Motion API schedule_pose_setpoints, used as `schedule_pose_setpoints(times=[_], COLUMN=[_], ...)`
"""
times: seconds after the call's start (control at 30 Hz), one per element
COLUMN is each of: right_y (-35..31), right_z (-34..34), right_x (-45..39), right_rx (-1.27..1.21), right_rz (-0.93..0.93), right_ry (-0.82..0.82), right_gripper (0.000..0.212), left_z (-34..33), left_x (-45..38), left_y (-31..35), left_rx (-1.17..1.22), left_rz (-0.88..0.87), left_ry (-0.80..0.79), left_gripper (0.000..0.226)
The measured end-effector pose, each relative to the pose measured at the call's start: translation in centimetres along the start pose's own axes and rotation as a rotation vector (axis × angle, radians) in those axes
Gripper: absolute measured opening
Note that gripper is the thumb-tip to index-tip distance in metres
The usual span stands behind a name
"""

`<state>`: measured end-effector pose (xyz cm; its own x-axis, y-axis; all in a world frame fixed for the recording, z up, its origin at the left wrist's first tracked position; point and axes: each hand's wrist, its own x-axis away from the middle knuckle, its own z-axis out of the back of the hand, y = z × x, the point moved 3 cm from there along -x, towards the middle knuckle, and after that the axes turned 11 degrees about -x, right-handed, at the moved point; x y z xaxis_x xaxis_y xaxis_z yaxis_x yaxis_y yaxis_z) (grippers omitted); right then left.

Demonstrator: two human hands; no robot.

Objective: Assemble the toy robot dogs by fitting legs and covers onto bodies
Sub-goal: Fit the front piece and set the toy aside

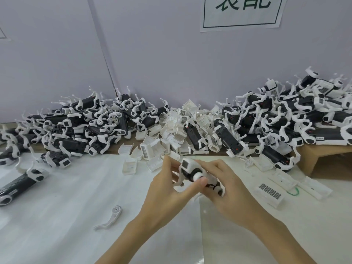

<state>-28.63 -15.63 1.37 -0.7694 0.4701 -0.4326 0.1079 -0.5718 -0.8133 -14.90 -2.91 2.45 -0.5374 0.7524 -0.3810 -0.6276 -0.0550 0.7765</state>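
Both hands meet over the near middle of the white table (66, 216), grasping one toy robot dog (192, 173) between them. The left hand (167, 193) curls round its left side, thumb pressed against a round white leg joint; the right hand (226, 189) wraps the body from the right. A loose white leg (111, 219) lies near left on the table. Far behind, white covers (171, 130) are heaped between two piles of assembled dogs (76, 128)

Bright, even, soft-shadowed light; wide-angle bending at the edges; slight blur throughout.
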Motion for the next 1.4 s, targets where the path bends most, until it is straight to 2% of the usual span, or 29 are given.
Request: schedule_pose_setpoints(times=[0.1,0.17,0.23,0.3,0.4,0.47,0.53,0.6,0.67,0.73,0.8,0.87,0.97,1.13,1.23,1.33,1.4], right_y=[-0.3,-0.2,0.1,0.1,-0.3,-0.6,-0.6,-0.5,-0.2,0.1,0.3,0.1,0.1,0.8,1.0,0.9,1.0], right_z=[0.1,0.4,0.6,0.8,2.0,2.8,2.9,2.7,2.4,2.2,1.5,0.5,-1.1,-1.8,-1.2,-0.1,0.7], right_x=[0.0,-0.2,-0.3,-0.2,-0.3,-0.3,-0.2,-0.2,-0.1,-0.1,-0.1,0.1,0.3,0.0,-0.2,-0.1,0.1], right_rx=[-0.007,-0.202,-0.434,-0.486,-0.423,-0.250,-0.061,0.047,0.054,-0.042,-0.215,-0.303,-0.444,-0.614,-0.628,-0.713,-0.772], right_rz=[-0.019,-0.165,-0.321,-0.359,-0.252,-0.157,-0.075,-0.008,0.015,-0.028,-0.122,-0.184,-0.207,-0.261,-0.281,-0.326,-0.393], right_ry=[0.060,0.060,0.015,-0.030,-0.029,-0.036,-0.034,-0.010,-0.010,-0.031,-0.078,-0.112,-0.122,-0.056,-0.042,-0.134,-0.198], right_gripper=[0.056,0.051,0.046,0.044,0.051,0.069,0.077,0.080,0.080,0.074,0.062,0.053,0.041,0.043,0.041,0.039,0.038], left_z=[0.4,0.6,0.6,0.8,2.0,3.2,3.7,3.8,3.5,3.3,2.9,1.9,0.3,-0.3,0.0,0.2,0.3], left_x=[-0.5,-0.6,-0.8,-1.0,-1.8,-2.2,-2.4,-2.1,-1.7,-1.5,-1.1,-0.7,-0.1,0.3,0.1,-0.2,-0.4], left_y=[-0.5,-0.8,-1.2,-1.8,-2.2,-2.7,-3.3,-3.2,-3.1,-2.8,-2.3,-1.4,-0.4,0.6,0.3,-0.3,-1.0], left_rx=[0.147,0.287,0.315,0.323,0.287,0.105,-0.148,-0.342,-0.363,-0.268,-0.090,0.109,0.233,0.228,0.378,0.487,0.467], left_rz=[0.118,0.228,0.305,0.305,0.105,-0.084,-0.210,-0.267,-0.325,-0.340,-0.256,-0.098,0.051,0.077,0.150,0.193,0.237], left_ry=[0.004,-0.009,-0.031,-0.092,-0.297,-0.350,-0.280,-0.176,-0.120,-0.053,-0.004,0.015,0.072,0.103,0.109,0.040,0.025], left_gripper=[0.053,0.064,0.073,0.073,0.049,0.059,0.075,0.077,0.071,0.057,0.037,0.030,0.040,0.046,0.050,0.061,0.053])
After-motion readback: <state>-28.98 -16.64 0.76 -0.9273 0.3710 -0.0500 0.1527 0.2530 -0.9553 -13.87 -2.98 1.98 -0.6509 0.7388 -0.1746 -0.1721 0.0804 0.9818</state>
